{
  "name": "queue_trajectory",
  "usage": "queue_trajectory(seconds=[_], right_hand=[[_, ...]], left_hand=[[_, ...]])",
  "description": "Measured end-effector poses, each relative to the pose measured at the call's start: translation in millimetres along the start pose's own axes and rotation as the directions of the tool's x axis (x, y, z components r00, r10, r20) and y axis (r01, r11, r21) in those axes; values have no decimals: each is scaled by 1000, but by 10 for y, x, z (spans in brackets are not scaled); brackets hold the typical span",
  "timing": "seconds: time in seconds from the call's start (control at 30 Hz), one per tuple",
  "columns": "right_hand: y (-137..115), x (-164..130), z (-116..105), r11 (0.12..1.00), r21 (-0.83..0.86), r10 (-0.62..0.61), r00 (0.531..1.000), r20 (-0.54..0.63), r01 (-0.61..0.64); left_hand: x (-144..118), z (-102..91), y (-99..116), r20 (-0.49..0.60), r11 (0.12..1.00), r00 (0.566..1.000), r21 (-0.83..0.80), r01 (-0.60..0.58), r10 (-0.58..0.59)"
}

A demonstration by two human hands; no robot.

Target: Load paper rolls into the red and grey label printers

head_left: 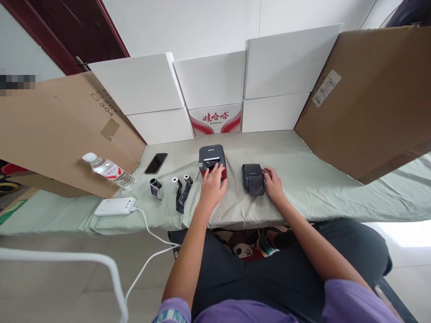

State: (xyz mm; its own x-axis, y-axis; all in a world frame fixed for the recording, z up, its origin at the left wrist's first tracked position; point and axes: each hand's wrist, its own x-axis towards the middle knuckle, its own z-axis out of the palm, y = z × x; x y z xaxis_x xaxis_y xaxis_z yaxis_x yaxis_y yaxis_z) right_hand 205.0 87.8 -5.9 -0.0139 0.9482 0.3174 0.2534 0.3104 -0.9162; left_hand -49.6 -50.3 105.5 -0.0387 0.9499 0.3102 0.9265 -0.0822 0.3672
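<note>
Left hand (213, 186) open, fingers spread on red-black printer (212, 160) ahead; right hand (273, 185) open, touching black printer's (252, 178) right side.

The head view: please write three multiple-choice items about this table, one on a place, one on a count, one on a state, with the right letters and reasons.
1. Where does the black smartphone lie?
A. left of the red-and-black label printer
B. on the white foam boxes
C. right of the small black printer

2. How many small paper rolls lie on the pale green cloth?
A. one
B. three
C. six

3. How is the clear plastic water bottle?
A. upright
B. on its side
C. hanging

Answers: 1 A, the phone is left of the printer under the left hand. 2 B, three roll ends show. 3 B, its body is tipped flat against the cardboard.
</note>
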Motion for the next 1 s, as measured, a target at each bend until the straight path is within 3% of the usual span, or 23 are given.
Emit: queue_trajectory(seconds=[0.2,0.33,0.47,0.57,0.63,0.73,0.83,0.9,1.0], right_hand=[[58,0,6,999,39,-2,1000,4,2],[83,1,14,999,44,-6,1000,-7,6],[-8,-48,-34,999,33,-17,999,-30,18],[-223,-186,-79,981,-113,-169,981,-96,158],[-437,-329,-39,932,-210,-324,938,-119,296],[-829,-537,218,857,-201,-488,873,-23,474],[-1251,-617,693,797,-158,-539,805,247,582],[-1517,-588,1058,793,-217,-435,778,453,569],[-1846,-507,1526,716,-430,-212,758,617,550]], left_hand=[[-963,325,-184,-15,991,994,-82,102,-104],[-1612,428,-357,-108,992,989,-87,95,-105],[-2241,495,-543,-104,994,989,-43,102,-105],[-2678,589,-649,-81,988,985,-12,154,-155],[-2899,669,-677,-54,980,978,9,200,-200],[-3064,768,-684,-37,967,966,17,256,-255],[-3088,828,-722,-46,960,959,2,279,-278],[-3093,862,-770,-72,965,962,1,264,-263],[-3129,911,-838,-163,980,967,10,200,-196]])
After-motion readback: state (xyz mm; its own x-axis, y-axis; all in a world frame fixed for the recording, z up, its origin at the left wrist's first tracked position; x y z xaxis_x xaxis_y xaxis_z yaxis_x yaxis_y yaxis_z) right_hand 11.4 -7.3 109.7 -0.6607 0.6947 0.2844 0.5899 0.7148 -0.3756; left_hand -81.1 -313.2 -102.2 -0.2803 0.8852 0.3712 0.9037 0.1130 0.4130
